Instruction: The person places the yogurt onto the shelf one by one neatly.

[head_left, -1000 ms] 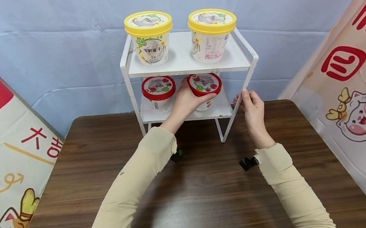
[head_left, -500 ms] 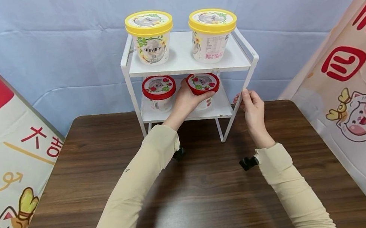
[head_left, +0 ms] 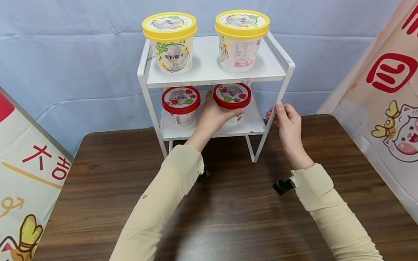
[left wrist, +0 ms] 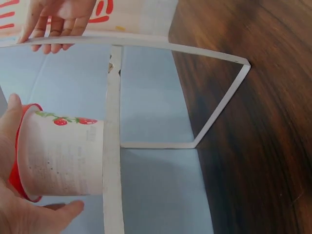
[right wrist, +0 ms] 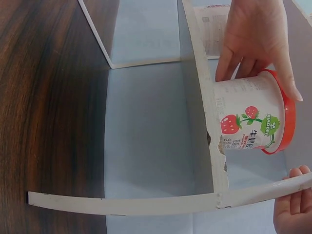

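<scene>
A white two-tier rack (head_left: 203, 79) stands at the back of the table. On its lower tier, my left hand (head_left: 211, 119) holds a red-lidded tub (head_left: 232, 95) with strawberries printed on its white side. In the right wrist view the thumb lies against the red lid (right wrist: 288, 114) and the fingers (right wrist: 225, 66) reach round the side. The tub's base is at the tier, close behind its front edge. My right hand (head_left: 288, 123) pinches the rack's right front post (left wrist: 146, 44), thumb in front and fingers behind.
A second red-lidded tub (head_left: 181, 103) sits on the lower tier, left of my left hand. Two yellow-lidded tubs stand on the upper tier, one left (head_left: 172, 44) and one right (head_left: 243, 40). Brown wooden table (head_left: 238, 222) lies in front; printed cloths hang at both sides.
The tub in my left hand has shifted slightly left and its lid has levelled out. My right hand stays at the post.
</scene>
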`<move>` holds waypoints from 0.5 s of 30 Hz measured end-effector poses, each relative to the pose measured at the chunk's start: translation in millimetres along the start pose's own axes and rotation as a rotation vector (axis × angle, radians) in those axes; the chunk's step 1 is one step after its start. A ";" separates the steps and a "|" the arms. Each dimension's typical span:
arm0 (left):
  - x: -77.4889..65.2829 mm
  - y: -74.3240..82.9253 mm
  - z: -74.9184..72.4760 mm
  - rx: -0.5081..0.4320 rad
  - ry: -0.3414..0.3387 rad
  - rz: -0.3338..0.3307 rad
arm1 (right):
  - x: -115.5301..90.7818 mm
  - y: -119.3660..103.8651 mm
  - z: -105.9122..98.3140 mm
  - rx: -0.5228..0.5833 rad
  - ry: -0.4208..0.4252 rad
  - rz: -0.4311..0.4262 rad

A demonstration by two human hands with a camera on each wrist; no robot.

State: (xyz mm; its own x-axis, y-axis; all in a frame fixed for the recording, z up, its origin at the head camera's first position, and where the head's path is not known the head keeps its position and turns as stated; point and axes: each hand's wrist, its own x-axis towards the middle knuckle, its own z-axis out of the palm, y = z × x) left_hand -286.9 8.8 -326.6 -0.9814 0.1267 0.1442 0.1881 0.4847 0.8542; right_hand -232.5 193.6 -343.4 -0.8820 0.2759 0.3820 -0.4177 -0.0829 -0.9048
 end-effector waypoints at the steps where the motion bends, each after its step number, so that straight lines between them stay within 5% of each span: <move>1: -1.6 -0.4 0.1 0.009 0.005 0.002 | -0.2 -0.1 0.0 -0.005 0.000 0.000; 5: -13.1 -1.0 0.4 0.041 0.050 0.055 | -0.5 -1.1 0.5 -0.030 0.010 0.006; 15: -55.9 -5.4 1.0 0.135 0.128 0.336 | -0.3 -3.1 1.0 -0.052 0.020 0.017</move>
State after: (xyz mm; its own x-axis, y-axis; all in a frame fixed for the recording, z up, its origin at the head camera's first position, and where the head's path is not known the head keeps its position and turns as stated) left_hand -233.0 0.0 -339.8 -0.8594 0.1925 0.4736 0.4949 0.5455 0.6764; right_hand -231.1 192.8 -340.5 -0.8842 0.2944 0.3626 -0.3901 -0.0386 -0.9200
